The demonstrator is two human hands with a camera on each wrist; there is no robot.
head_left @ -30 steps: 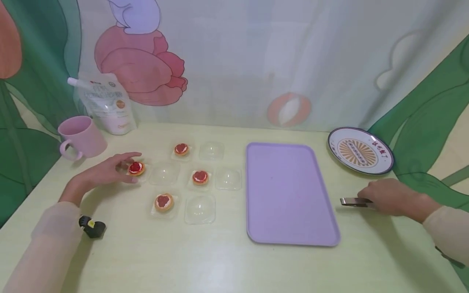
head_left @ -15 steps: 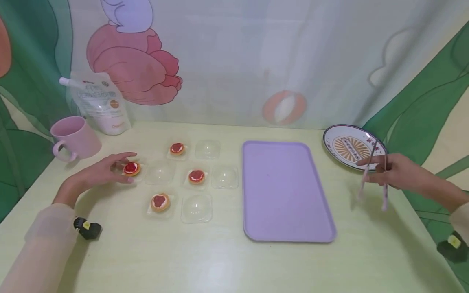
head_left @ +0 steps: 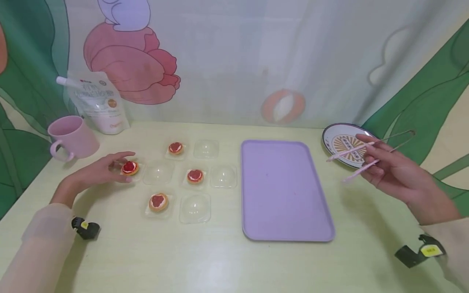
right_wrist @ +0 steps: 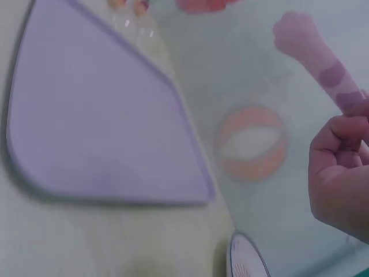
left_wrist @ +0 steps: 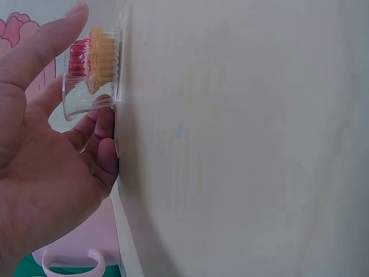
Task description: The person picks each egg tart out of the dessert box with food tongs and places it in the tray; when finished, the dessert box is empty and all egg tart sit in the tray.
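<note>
My left hand (head_left: 99, 173) holds a clear plastic tart box (left_wrist: 72, 109) at the left, thumb on one side and fingers on the other. A small tart with a raised red topping (head_left: 130, 167) sits in its base; the box's domed lid (head_left: 158, 173) lies folded out to the right. My right hand (head_left: 393, 171) grips metal tongs (head_left: 355, 152) with pink ends above the table's right side, near the plate. The tong arms stand apart with nothing between them. One paw-shaped pink end (right_wrist: 294, 34) shows in the right wrist view.
Several other tarts, such as the front one (head_left: 158, 202), sit in opened clear boxes. A purple tray (head_left: 287, 191) lies right of them. A rimmed plate (head_left: 331, 140) stands back right. A pink mug (head_left: 75, 136) and a spouted pouch (head_left: 99, 101) stand back left, before a curtain (head_left: 220, 61).
My right hand has lifted the tongs off the table's right side and turned them, so their pink ends now point left. The left hand stays at the tart box. The view shifts slightly.
</note>
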